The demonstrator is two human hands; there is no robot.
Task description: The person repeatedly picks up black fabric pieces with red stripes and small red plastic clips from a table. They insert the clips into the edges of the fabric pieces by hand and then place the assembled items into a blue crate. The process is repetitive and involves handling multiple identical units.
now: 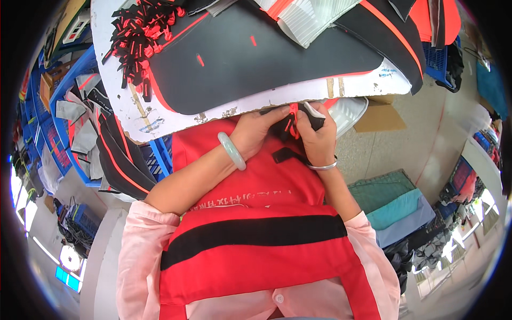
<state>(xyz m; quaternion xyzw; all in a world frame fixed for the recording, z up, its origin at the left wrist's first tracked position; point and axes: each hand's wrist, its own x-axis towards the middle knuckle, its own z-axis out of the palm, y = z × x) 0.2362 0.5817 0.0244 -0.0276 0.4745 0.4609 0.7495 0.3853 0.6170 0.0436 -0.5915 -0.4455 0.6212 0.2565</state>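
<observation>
Red piece (293, 112), likely a zipper pull, sits with black fabric (317, 122) at the near edge of the white worktop (120, 98), above the red apron (208, 160). Should be light; fabric soft, best pinched beside the pull. Left hand (257, 129) and right hand (319, 141) clamp the fabric, thumbs converging, forearms angled inward.

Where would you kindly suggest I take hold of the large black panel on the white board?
I'd probably pinch the black panel midway along its near edge, coming from the wearer's side: that edge lies uncovered, while a translucent piece overlaps the far side and black-and-orange tabs crowd the left.
</observation>
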